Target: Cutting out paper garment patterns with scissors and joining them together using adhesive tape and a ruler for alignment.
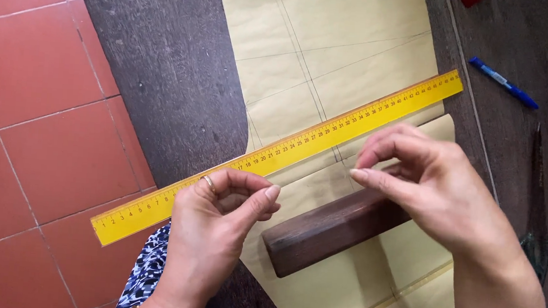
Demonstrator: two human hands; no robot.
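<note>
A: What are the hands doing?

B: Left hand (217, 224) and right hand (435, 194) hover with fingertips pinched, grasping nothing visible, just above the long yellow ruler (280, 153) lying on tan pattern paper (332, 55).

A: How would it handle?

B: Probably light, stiff, slippery; best pressed mid-length. A dark wooden block (329, 232) weights the paper on the desk (170, 82).

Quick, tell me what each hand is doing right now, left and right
Left hand: fingers curled, thumb out, above the yellow ruler; holds nothing visible.
Right hand: fingertips pinched together above the wooden block; anything held cannot be told.
</note>
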